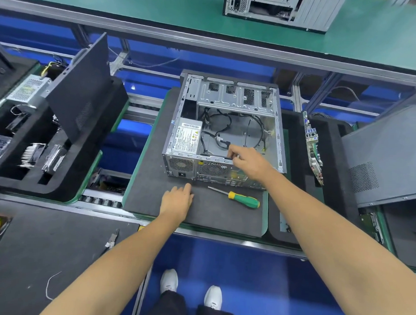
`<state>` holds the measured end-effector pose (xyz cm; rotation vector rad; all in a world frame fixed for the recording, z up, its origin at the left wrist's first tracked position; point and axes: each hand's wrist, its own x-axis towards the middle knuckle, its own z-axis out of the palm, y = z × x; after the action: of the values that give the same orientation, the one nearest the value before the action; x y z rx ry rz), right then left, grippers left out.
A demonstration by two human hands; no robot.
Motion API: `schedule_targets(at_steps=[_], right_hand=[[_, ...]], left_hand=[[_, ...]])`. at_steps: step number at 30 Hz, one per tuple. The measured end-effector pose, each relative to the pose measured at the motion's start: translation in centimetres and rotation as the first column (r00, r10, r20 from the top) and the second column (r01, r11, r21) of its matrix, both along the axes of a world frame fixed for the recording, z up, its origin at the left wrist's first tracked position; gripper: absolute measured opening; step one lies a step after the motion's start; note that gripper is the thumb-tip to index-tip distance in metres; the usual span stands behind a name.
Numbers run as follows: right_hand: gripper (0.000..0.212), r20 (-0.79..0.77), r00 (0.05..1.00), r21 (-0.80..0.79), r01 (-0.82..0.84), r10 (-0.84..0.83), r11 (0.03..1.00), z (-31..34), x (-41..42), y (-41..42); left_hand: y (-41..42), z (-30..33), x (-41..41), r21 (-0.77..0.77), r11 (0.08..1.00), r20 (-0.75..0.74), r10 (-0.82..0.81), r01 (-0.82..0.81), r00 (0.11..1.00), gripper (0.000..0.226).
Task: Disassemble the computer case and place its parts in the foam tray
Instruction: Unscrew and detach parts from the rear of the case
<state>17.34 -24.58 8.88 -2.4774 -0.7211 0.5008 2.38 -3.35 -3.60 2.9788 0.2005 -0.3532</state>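
An open metal computer case (237,99) lies on a dark foam mat (154,193), side panel off, with a power supply (187,136) and loose black cables (221,132) inside. My right hand (249,162) grips the case's near rear edge, fingers curled over the rim. Flat on the mat just in front of the case lies my left hand (177,200), fingers relaxed. A green and yellow screwdriver (242,199) lies on the mat between my arms. The black foam tray (336,161) to the right holds a motherboard (313,147) standing on edge.
Another foam tray (67,171) on the left holds a side panel (82,89), a power supply (27,89) and small parts. A grey side panel (388,159) leans at the right. Pliers (112,241) lie on the near left mat. A second case (280,9) stands on the green shelf.
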Motion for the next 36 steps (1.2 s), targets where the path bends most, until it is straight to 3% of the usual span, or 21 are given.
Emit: schedule_targets(at_steps=[2,6,10,12,14,16,22,30,36], right_hand=[[0.021,0.001,1.0,0.0,-0.013,0.013,1.0,0.1,-0.1,0.0],[0.017,-0.004,1.0,0.001,-0.01,0.01,1.0,0.1,-0.1,0.0],[0.017,-0.013,1.0,0.007,-0.02,0.02,1.0,0.1,0.0,0.0],[0.021,-0.013,1.0,0.013,-0.016,0.016,1.0,0.2,0.0,0.1],[0.023,-0.013,1.0,0.012,-0.008,0.008,1.0,0.1,0.0,0.1],[0.024,-0.007,1.0,0.011,-0.007,0.007,1.0,0.1,-0.1,0.2],[0.019,0.023,1.0,0.005,-0.009,0.009,1.0,-0.2,-0.2,0.1],[0.006,0.065,0.996,-0.048,-0.058,0.061,0.997,-0.4,0.0,0.1],[0.023,0.079,0.993,-0.059,-0.085,0.09,0.995,-0.4,0.0,-0.1]], left_hand=[[0.1,0.0,0.4,0.001,1.0,-0.015,-0.012,0.012,1.0,0.028],[-0.4,0.4,-0.1,-0.196,0.963,-0.035,0.182,-0.185,0.983,0.035],[-2.6,0.6,-1.1,-0.049,0.996,0.058,0.08,-0.077,0.995,0.036],[-4.6,1.1,-1.2,-0.19,0.974,0.105,0.149,-0.127,0.983,0.032],[-6.8,1.8,-0.9,-0.438,0.861,0.063,0.315,-0.257,0.947,0.029],[-8.9,2.5,0.1,-0.588,0.718,-0.066,0.416,-0.372,0.907,0.03],[-11.9,3.6,3.5,-0.689,0.261,-0.422,0.614,-0.676,0.667,0.035],[-10.4,2.4,5.1,-0.674,-0.026,-0.607,0.59,-0.739,0.532,0.015],[-11.4,2.6,3.0,-0.843,-0.073,-0.479,0.552,-0.533,0.682,0.007]])
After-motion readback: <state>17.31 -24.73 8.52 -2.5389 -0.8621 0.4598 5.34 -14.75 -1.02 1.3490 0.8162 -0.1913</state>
